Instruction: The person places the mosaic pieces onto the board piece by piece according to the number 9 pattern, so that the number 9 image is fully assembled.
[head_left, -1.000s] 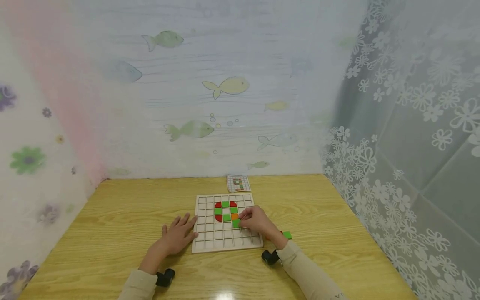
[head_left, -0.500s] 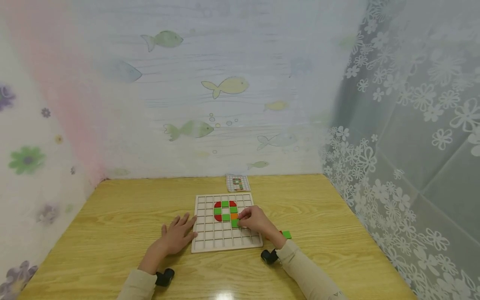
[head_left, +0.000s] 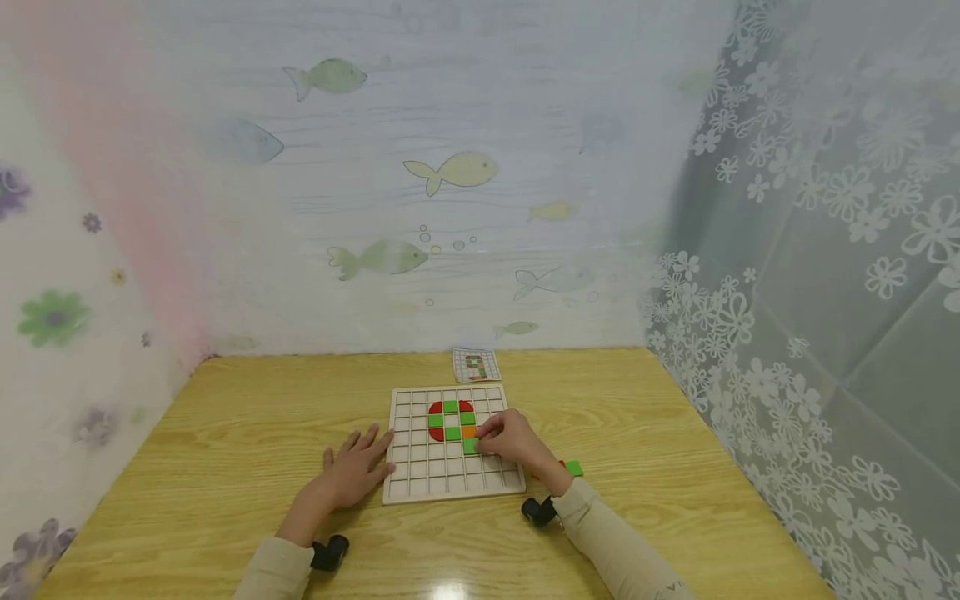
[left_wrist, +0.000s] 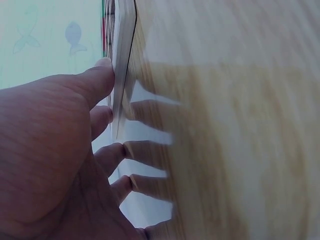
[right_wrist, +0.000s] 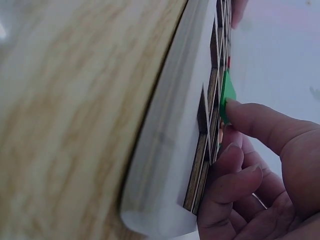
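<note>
A touch left goes the green tile (head_left: 469,447), pinched by the right hand (head_left: 512,437) just near of the orange tile (head_left: 468,432) on the board (head_left: 437,472) — seemingly being seated, likely wanting a flat press next — while the left hand (head_left: 351,472) (fingers spread) touches the board's left edge.

I'm seeing bare table (head_left: 442,542) running between the two wrist cameras (head_left: 331,553), leaving a lane up to the front edge of the board (head_left: 408,471). The left hand (head_left: 354,473) is blocking the left edge; the right hand (head_left: 516,440) is reaching over the right part, pinching a green tile (head_left: 470,447). Loose tiles (head_left: 573,468) are crowding the wood beside the right wrist (head_left: 553,477). Beyond the board, a card (head_left: 476,365) is occupying part of the strip before the wall (head_left: 450,308), while open wood is stretching to either side.
</note>
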